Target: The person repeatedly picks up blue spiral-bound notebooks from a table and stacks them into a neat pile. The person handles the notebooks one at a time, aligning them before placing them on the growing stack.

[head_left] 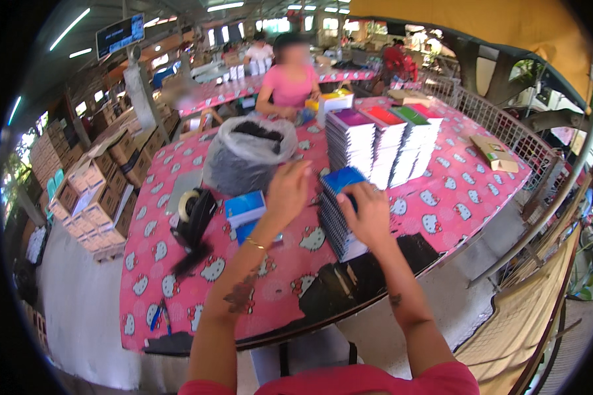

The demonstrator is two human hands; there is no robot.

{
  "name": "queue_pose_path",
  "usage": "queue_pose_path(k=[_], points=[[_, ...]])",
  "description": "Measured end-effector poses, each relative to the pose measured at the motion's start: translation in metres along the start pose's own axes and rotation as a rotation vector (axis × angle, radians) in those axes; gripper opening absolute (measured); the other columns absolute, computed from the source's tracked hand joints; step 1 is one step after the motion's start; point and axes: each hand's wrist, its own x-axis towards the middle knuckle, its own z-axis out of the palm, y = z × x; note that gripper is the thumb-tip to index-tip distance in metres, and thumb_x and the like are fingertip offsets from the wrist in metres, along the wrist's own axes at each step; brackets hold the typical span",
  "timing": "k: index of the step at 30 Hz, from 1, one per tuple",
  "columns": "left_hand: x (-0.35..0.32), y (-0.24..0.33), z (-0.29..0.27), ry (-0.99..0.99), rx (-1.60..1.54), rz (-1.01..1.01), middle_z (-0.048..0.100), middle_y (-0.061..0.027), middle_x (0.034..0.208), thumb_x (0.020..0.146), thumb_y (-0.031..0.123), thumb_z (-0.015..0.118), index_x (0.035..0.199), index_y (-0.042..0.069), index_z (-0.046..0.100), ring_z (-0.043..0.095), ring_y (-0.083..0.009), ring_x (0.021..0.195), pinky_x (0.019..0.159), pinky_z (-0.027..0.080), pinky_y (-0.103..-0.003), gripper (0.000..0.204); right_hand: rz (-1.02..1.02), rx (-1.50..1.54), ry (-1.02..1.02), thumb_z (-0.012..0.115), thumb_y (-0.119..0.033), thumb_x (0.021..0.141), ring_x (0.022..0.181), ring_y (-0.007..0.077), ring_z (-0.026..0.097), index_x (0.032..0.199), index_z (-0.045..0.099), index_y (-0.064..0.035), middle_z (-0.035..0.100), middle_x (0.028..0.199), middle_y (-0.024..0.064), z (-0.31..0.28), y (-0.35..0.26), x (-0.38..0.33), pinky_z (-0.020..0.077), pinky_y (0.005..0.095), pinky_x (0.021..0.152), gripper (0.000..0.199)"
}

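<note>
A tall stack of spiral-bound notebooks with blue covers [339, 220] stands in front of me. My right hand [369, 212] lies over its top, fingers curled on the upper cover and thumb toward the near side. My left hand [290, 187] is raised just left of the stack, fingers drawn together; whatever they hold, if anything, is hidden. Behind it sits a clear plastic bag [234, 158] full of black material. Below and left of that hand are small blue-and-white stacks [245, 207], partly covered by my forearm.
Taller notebook stacks with purple [349, 118], red and green covers stand behind the blue one. A black tape dispenser [196, 214] and pens [159, 317] lie left on the pink patterned tablecloth [158, 250]. Cardboard [494, 153] lies far right. A person in pink [288, 89] sits opposite.
</note>
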Motion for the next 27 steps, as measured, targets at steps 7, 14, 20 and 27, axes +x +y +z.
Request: queue_pose_path(k=[7, 14, 20, 27], points=[[-0.164, -0.083, -0.088, -0.477, 0.345, -0.254, 0.069, -0.0148, 0.11, 0.089, 0.022, 0.069, 0.11, 0.004, 0.068, 0.066, -0.0354, 0.103, 0.087, 0.054, -0.043, 0.027, -0.105, 0.555, -0.011, 0.067, -0.007, 0.088, 0.109, 0.0345, 0.061, 0.111, 0.066, -0.0014, 0.064, 0.117, 0.0166, -0.005, -0.067, -0.059, 0.0495, 0.0411, 0.09, 0.023], [-0.194, -0.082, -0.099, -0.549, 0.458, -0.007, 0.066, -0.0183, 0.118, 0.087, 0.014, 0.065, 0.124, 0.004, 0.059, 0.063, -0.0359, 0.113, 0.097, 0.05, -0.044, 0.038, 0.081, 0.756, -0.292, 0.069, -0.013, 0.091, 0.109, 0.0371, 0.061, 0.121, 0.065, -0.0053, 0.061, 0.121, 0.0184, 0.047, -0.089, -0.111, 0.0496, 0.0422, 0.093, 0.031], [-0.149, 0.021, -0.099, -0.533, 0.334, 0.016, 0.066, -0.0169, 0.102, 0.088, 0.009, 0.057, 0.115, 0.004, 0.06, 0.062, -0.0349, 0.099, 0.087, 0.049, -0.047, 0.027, 0.281, 0.722, -0.212, 0.074, -0.016, 0.088, 0.106, 0.0281, 0.062, 0.129, 0.058, -0.0051, 0.063, 0.115, 0.0156, 0.065, -0.061, -0.123, 0.0497, 0.0384, 0.09, 0.045], [-0.212, 0.058, -0.099, -0.239, -0.198, -0.512, 0.054, -0.0234, 0.13, 0.084, 0.0, 0.059, 0.131, 0.003, 0.057, 0.053, -0.0406, 0.121, 0.106, 0.04, -0.05, 0.047, 0.527, 1.023, -0.419, 0.076, -0.013, 0.087, 0.091, 0.0148, 0.061, 0.113, 0.058, -0.0058, 0.063, 0.1, 0.0065, 0.098, -0.067, -0.165, 0.0507, 0.0308, 0.081, 0.032]])
